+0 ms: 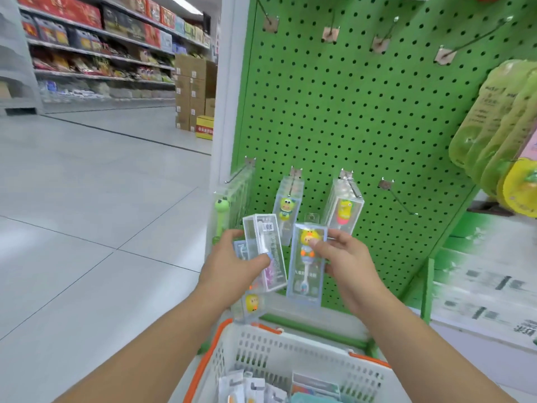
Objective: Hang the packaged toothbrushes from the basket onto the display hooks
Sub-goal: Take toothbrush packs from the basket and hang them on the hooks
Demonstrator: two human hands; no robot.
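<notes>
My left hand (pixel 232 269) grips a small stack of clear toothbrush boxes (pixel 266 251), the front one showing its barcode side. My right hand (pixel 345 257) pinches a single toothbrush box with a yellow duck figure (pixel 305 274), held upright. Both hands are in front of the green pegboard (pixel 363 117), just below its lower row of hooks. Hung toothbrush boxes (pixel 287 205) fill three lower hooks; a bare hook (pixel 398 199) sticks out to their right. The white basket with an orange rim (pixel 290 356) sits below and holds several more packages.
An upper row of bare hooks (pixel 386 36) crosses the pegboard top. Yellow-green packaged goods (pixel 494 123) hang at the right. A white post (pixel 226 97) edges the board on the left. Stacked cardboard boxes (pixel 194 91) and stocked shelves (pixel 96 48) stand across the tiled aisle.
</notes>
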